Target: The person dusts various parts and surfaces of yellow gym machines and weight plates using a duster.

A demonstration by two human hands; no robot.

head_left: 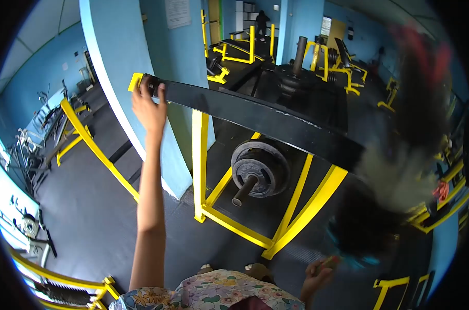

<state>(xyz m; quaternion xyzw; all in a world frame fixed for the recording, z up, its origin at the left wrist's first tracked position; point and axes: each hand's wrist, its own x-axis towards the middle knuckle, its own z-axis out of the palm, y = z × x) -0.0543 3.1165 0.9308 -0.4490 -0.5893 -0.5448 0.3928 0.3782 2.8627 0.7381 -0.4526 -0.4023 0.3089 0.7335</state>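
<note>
My left hand (150,111) is at the far left end of a long black beam (255,116), its fingers curled over the end beside a yellow end plate (135,82). Low at the right, my right hand (317,276) is closed round the handle of what looks like a feather duster (395,175). Motion blurs the duster's dark, white, red and turquoise parts, which cover the beam's right end. Under the beam, a yellow frame (237,226) stands around grey weight plates (259,168) on a bar.
Another plate stack (295,77) on an upright post is behind the beam. A blue pillar (123,57) rises at the left. Yellow-framed machines (97,150) stand on the dark floor (95,217) on both sides. A person (262,25) is far back.
</note>
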